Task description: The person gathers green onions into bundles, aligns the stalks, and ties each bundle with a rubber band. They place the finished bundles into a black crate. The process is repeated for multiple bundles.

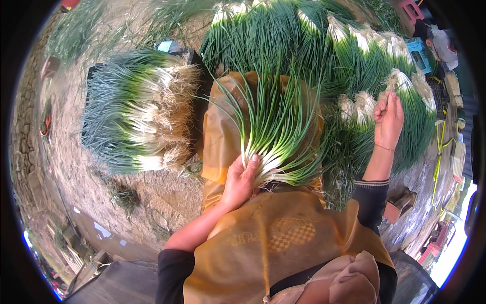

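Observation:
My left hand (242,175) grips a bunch of green onions (275,146) near its white ends. The bunch fans out over my lap, green leaves pointing away from me, above an orange waterproof apron (224,125). Raised at the right, my right hand (389,119) has its fingers bent together. Behind its fingertips appear the roots of a bundled green onion stack (408,102). Whether those fingers pinch anything, or touch the roots, is not clear.
On my left, a dark crate (197,68) is piled with green onions (140,114), roots facing me. More bundles (265,38) lie ahead and to the right. A blue plastic stool (419,55) stands near another person (444,49) at the far right. Loose leaves (125,195) litter the ground.

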Tool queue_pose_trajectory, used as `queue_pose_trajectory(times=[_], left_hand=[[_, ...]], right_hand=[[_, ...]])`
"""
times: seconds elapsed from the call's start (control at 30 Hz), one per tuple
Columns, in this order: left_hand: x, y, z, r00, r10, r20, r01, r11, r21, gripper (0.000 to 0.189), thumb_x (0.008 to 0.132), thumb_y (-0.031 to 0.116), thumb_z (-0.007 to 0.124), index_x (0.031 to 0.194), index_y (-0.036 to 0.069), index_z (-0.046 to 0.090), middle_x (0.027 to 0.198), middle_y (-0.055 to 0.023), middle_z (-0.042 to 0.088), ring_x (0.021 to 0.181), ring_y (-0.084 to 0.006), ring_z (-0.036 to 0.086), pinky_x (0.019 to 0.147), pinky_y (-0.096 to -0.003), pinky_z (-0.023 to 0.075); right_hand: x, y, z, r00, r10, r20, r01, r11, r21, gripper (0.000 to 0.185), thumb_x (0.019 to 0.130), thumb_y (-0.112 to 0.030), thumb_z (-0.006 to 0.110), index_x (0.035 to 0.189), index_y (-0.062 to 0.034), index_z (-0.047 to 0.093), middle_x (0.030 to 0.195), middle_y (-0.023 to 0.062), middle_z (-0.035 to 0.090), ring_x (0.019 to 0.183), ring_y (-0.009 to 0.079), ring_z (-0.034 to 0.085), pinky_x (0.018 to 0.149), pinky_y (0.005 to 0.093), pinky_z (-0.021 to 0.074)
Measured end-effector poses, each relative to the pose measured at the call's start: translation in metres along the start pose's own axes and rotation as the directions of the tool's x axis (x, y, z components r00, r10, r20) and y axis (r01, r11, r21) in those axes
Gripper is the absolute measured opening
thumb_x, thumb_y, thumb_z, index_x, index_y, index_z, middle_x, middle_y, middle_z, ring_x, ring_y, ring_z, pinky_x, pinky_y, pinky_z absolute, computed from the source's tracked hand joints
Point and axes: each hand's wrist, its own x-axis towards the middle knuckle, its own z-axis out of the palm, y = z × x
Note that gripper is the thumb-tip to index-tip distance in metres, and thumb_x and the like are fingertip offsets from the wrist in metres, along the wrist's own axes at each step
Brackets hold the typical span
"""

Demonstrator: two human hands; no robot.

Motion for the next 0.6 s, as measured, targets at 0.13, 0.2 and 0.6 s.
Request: queue_pose_trajectory(times=[0.13,0.2,0.6], left_hand=[[0.002,-0.003,0.003,0.997,0.076,-0.013,-0.076,0.997,-0.003,0.023,0.102,0.031,0.051,0.098,0.009,0.059,0.072,0.0019,0.059,0.045,-0.005,0.045,0.035,-0.0219,0.0327],[0.001,-0.001,0.003,0.996,0.092,0.006,-0.092,0.995,-0.026,0.024,0.102,0.032,0.051,0.103,0.009,0.058,0.071,0.0014,0.058,0.045,-0.0048,0.043,0.036,-0.0226,0.033],[-0.002,-0.014,-0.007,0.982,0.177,-0.071,-0.172,0.983,0.066,0.024,0.103,0.023,0.049,0.113,0.002,0.056,0.092,-0.0005,0.061,0.088,-0.007,0.053,0.08,-0.0242,0.0459]], right_hand=[[-0.071,-0.005,0.07,0.744,0.021,0.667,0.205,0.944,-0.259,0.009,0.092,-0.016,0.066,0.093,-0.0077,0.062,0.069,-0.0056,0.048,0.057,0.0007,0.042,0.047,0.0197,0.0323],[-0.094,-0.004,0.093,0.438,0.027,0.899,0.579,0.757,-0.305,0.008,0.084,-0.016,0.071,0.087,-0.0095,0.067,0.071,-0.0001,0.053,0.061,0.0119,0.054,0.054,0.0287,0.0428],[-0.091,0.039,0.112,0.394,-0.191,0.899,0.814,0.527,-0.245,0.009,0.078,-0.006,0.069,0.084,-0.0121,0.067,0.072,0.0043,0.057,0.064,0.0244,0.06,0.056,0.0353,0.0488]])
